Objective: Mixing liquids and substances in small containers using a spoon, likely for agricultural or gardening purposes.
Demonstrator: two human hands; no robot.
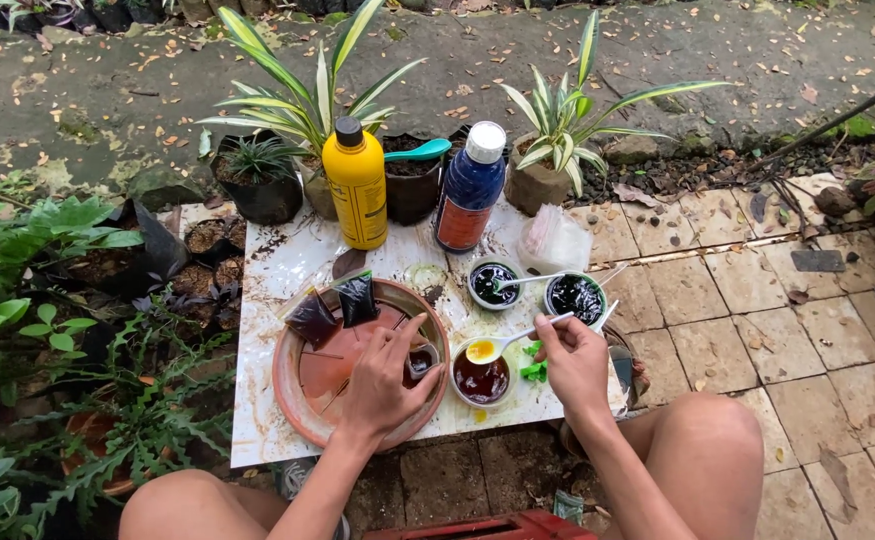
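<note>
Working seated at a white board (267, 400) laid on the ground. My left hand (382, 385) is closed around a small clear cup (420, 362) of dark liquid, steadying it on the terracotta saucer (302, 385), which would catch any drips. My right hand (569, 355) pinches the handle of a white spoon (502, 345); its bowl carries yellow liquid level above the bowl of brown liquid (481, 380), at 3 o'clock from the cup. Hands apart, each gripping its own item.

Two small dark sachets (337, 305) lie at 11 o'clock on the saucer. Two cups of black liquid (537, 290) sit at 12 to 1 o'clock of the brown bowl, one with a spoon left in it. Yellow bottle (355, 185) and blue bottle (469, 185) stand upright, capped, at the far edge.
</note>
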